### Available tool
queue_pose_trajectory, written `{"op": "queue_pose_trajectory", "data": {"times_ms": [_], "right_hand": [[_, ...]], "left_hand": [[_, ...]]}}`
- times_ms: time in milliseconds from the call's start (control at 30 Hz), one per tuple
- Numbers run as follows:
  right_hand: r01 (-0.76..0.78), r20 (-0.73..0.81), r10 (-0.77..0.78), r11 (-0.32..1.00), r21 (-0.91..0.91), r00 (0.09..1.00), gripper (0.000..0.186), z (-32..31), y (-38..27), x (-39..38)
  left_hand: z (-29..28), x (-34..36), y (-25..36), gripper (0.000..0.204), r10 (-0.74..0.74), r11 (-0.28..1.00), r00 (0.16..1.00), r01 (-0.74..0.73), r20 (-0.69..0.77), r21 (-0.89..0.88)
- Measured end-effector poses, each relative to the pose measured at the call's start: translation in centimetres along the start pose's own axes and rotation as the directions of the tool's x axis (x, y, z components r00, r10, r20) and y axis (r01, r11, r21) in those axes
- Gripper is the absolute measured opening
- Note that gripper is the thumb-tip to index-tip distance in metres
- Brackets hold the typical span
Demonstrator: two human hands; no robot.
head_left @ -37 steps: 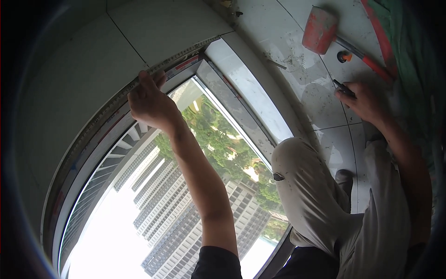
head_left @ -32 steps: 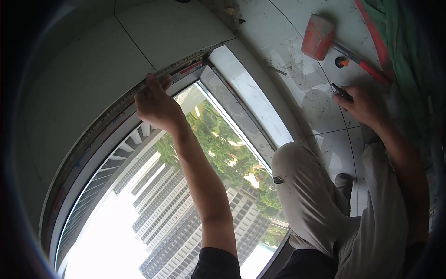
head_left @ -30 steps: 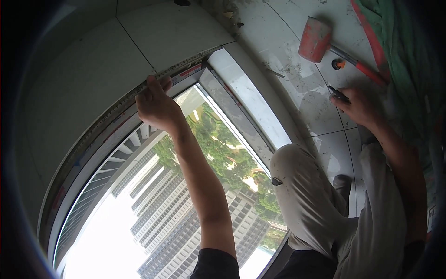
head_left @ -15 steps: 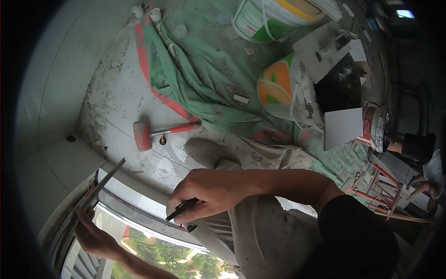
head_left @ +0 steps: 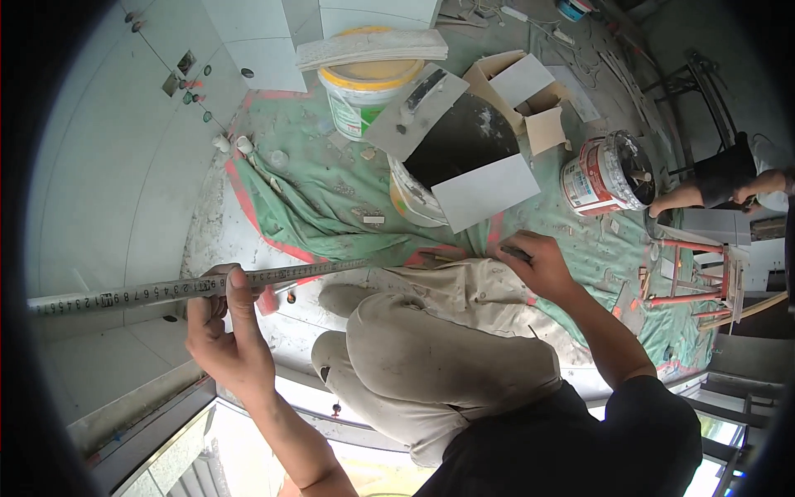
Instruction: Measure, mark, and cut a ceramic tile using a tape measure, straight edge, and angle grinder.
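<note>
My left hand (head_left: 234, 348) holds a long metal ruler (head_left: 166, 290) up in front of me, thumb on one side and fingers curled round the other. It runs nearly level, from the far left to above my knees, with its scale facing me. Closed and off to the right, my right hand (head_left: 542, 269) grips a small dark pen-like object (head_left: 515, 253), whose exact kind I cannot make out. Below the ruler, the red head of a mallet (head_left: 267, 301) shows only in part.
A green cloth (head_left: 331, 199) covers the floor ahead. On it stand a yellow-rimmed bucket (head_left: 356, 108), a bucket topped with a trowel (head_left: 422, 103) and a white tile (head_left: 487, 195), a red-and-white bucket (head_left: 592, 178) and a cardboard box (head_left: 497, 74). Another person (head_left: 729, 178) is at right.
The view has swung upward. My left hand has lifted the ruler from beside the window frame and now holds it level. My right hand has moved away to the right with the dark object.
</note>
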State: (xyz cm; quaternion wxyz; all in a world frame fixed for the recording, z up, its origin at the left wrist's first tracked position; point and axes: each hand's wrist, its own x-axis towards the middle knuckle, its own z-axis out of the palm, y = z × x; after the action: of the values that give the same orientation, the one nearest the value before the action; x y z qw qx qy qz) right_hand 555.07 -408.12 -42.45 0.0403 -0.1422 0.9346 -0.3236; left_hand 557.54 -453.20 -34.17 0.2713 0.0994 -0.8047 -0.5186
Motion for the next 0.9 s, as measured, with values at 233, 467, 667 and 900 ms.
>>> {"op": "queue_pose_trajectory", "data": {"times_ms": [233,467,667,900], "right_hand": [[-0.261,-0.248,0.281,0.959,0.111,0.927,0.021,-5.7,1.7,-5.6],[0.040,-0.265,0.032,0.965,0.261,0.964,0.025,-7.5,4.0,2.2],[0.033,-0.253,0.025,0.974,0.223,0.967,0.022,-4.5,8.0,5.9],[0.058,-0.120,-0.042,0.989,0.133,0.992,0.022,-5.3,15.8,11.9]], "left_hand": [[9.7,0.9,6.2,0.023,0.019,0.906,0.973,0.081,0.231,-0.415],[17.7,-3.6,2.2,0.026,-0.219,0.811,0.942,0.320,0.252,-0.490],[23.0,-7.0,-5.5,0.017,-0.478,0.573,0.835,0.532,0.273,-0.624],[26.0,-8.2,-7.7,0.029,-0.570,0.510,0.671,0.741,0.474,-0.437]]}}
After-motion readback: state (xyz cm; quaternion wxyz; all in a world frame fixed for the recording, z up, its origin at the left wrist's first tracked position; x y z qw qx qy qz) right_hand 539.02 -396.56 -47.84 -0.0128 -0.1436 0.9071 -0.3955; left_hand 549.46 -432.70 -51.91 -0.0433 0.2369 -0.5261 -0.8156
